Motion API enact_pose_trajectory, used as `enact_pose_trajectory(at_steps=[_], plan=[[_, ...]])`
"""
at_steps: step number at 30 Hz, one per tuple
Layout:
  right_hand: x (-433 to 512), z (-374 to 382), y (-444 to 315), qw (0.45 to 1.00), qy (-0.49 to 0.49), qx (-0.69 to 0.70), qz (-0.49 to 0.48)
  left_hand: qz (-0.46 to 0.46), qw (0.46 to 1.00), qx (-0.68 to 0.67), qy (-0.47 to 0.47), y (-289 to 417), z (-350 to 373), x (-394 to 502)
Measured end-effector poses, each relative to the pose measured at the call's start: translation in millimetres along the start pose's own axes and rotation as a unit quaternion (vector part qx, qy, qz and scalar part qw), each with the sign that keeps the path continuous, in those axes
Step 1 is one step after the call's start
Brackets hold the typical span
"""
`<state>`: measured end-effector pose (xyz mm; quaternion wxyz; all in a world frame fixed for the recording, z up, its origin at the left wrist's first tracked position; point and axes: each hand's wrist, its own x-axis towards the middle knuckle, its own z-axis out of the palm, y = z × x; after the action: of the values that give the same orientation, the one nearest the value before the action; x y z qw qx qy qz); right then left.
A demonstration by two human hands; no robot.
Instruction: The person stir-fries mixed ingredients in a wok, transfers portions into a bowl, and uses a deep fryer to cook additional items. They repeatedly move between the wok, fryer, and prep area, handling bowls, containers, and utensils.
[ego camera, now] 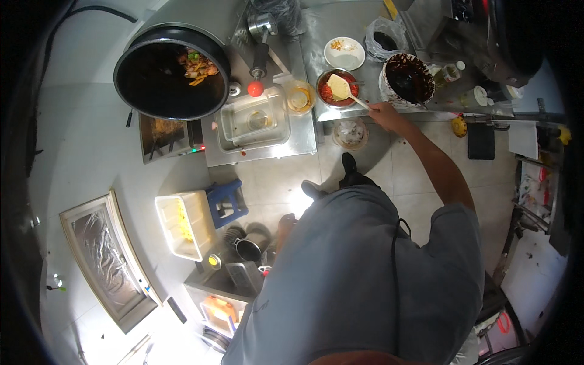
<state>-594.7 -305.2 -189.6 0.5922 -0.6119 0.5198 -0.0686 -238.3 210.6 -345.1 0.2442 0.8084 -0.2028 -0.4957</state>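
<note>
My right hand [387,117] grips the handle of a pale ladle-like spoon [361,103]. Its head is heaped with a pale yellow powder [338,86] and is over a steel bowl [321,99] of red chopped chilli or sauce [325,89]. Whether the spoon touches the sauce cannot be told. Another handle rests on that bowl's right rim. Behind the bowl is a white bowl [345,61] with orange residue. To the right stands a white tub [383,91] smeared with dark sauce. Low by my side hangs my left hand [286,222], its fingers unclear.
A tilted black wok drum [137,102] with food inside is at the left, beside a lever with a red knob [255,89]. Clear plastic containers [283,137] sit near it. Below the counter edge is a bucket [337,140]; a blue stool [223,200] stands on the floor.
</note>
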Motion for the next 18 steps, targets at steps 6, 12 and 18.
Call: enact_pose_trajectory(at_steps=[6, 12, 18], plan=[[-21, 5, 2, 0.997, 0.055, -0.011, -0.044, 0.056, 0.996, 0.063, -0.007, -21, -6, 23], [-27, 3, -1, 0.999, 0.038, 0.030, -0.002, 0.007, 0.997, 0.077, 0.009, -55, -12, 39], [-23, 4, 0, 0.995, 0.013, 0.089, 0.030, 0.218, 0.926, 0.307, 0.027, -55, -16, 40]])
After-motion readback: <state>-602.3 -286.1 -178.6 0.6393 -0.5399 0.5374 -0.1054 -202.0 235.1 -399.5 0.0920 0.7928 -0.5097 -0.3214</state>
